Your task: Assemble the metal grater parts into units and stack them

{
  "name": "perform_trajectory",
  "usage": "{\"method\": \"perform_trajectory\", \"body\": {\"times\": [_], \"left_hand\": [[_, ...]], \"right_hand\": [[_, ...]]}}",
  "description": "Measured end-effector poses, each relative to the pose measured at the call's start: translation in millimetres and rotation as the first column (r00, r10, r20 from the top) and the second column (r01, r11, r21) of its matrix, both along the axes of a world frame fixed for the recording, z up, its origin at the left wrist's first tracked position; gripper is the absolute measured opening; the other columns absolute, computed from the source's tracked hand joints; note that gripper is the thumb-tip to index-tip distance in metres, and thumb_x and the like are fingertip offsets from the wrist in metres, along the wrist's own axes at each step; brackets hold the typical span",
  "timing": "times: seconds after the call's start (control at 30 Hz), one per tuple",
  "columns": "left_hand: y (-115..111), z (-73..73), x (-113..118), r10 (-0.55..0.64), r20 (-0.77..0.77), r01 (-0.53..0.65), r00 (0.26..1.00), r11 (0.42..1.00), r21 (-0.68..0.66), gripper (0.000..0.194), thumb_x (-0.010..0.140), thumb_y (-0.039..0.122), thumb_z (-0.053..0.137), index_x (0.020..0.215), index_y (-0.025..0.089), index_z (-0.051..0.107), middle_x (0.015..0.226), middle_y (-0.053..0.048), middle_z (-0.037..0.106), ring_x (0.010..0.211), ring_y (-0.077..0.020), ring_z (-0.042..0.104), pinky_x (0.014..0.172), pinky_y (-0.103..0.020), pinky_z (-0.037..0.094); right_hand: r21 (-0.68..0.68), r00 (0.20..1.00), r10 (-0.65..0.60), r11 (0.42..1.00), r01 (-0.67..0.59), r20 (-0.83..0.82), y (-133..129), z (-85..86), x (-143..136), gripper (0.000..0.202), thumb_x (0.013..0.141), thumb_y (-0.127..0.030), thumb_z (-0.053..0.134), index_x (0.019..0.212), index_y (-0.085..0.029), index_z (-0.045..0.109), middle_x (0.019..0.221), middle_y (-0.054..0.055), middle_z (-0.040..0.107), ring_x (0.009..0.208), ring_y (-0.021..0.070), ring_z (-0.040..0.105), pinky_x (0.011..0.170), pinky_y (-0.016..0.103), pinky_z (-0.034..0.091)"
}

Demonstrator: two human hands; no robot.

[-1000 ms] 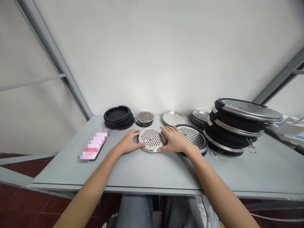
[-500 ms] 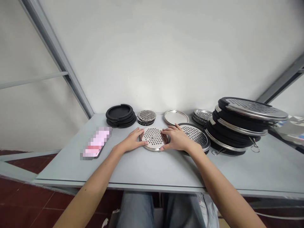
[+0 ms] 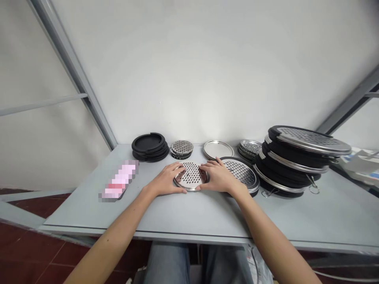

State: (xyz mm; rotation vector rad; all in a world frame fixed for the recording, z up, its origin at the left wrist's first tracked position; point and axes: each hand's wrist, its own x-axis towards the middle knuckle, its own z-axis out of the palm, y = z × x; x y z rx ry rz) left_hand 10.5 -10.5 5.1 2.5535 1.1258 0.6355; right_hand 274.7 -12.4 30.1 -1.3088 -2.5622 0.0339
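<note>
A round perforated metal grater plate (image 3: 192,174) with a shiny rim lies flat on the table before me. My left hand (image 3: 166,180) curls around its left side, fingertips on the far left edge and thumb low by the near rim. On the opposite side, my right hand (image 3: 219,176) grips the edge, its thumb at the front rim. Partly behind my right wrist is a larger black-rimmed grater disc (image 3: 241,172). Beyond the plate stand a small stack of grater discs (image 3: 182,147) and some plain shiny metal rings or lids (image 3: 218,149).
Black round rings (image 3: 149,142) are stacked at the back left, near a blurred phone (image 3: 120,179). More grater discs (image 3: 250,146) sit at the back right. A tall leaning stack of black-and-metal round graters (image 3: 296,165) with wire loops stands right. A wall closes the table's back.
My left thumb has slid down from the plate's top edge to its near rim. The right thumb has shifted slightly inward along the front. The view has tilted a little.
</note>
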Motion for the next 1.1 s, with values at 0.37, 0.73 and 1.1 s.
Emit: {"method": "perform_trajectory", "body": {"times": [0.37, 0.73, 1.1], "left_hand": [[4, 2.9, -2, 0.062, 0.419, -0.102, 0.906, 0.992, 0.073, 0.039, 0.092, 0.048, 0.056, 0.115, 0.019, 0.068, 0.117, -0.009, 0.071, 0.102, -0.0233, 0.069, 0.095, -0.039, 0.053], [9, 0.8, -2, 0.013, 0.459, -0.089, 0.888, 0.986, 0.144, 0.029, 0.089, 0.038, 0.063, 0.111, 0.022, 0.071, 0.121, -0.010, 0.068, 0.114, -0.0247, 0.063, 0.103, -0.043, 0.048], [5, 7.3, -2, 0.096, 0.447, -0.155, 0.890, 0.983, 0.099, 0.040, 0.089, 0.042, 0.062, 0.123, 0.021, 0.064, 0.125, -0.009, 0.067, 0.118, -0.0260, 0.061, 0.107, -0.045, 0.044]], "right_hand": [[0.123, 0.974, 0.035, 0.992, -0.007, -0.224, 1, 11.6, 4, 0.045, 0.086, -0.042, 0.064, 0.125, -0.018, 0.062, 0.124, 0.011, 0.066, 0.125, 0.0310, 0.051, 0.113, 0.053, 0.029], [0.264, 0.898, 0.109, 0.965, 0.008, -0.427, -3, 16.5, -2, 0.031, 0.095, -0.040, 0.053, 0.116, -0.021, 0.066, 0.114, 0.009, 0.068, 0.107, 0.0257, 0.060, 0.099, 0.042, 0.043], [0.193, 0.925, 0.067, 0.981, 0.007, -0.374, 1, 16.3, 6, 0.030, 0.094, -0.036, 0.053, 0.117, -0.024, 0.068, 0.112, 0.008, 0.070, 0.105, 0.0259, 0.062, 0.097, 0.041, 0.047]]}}
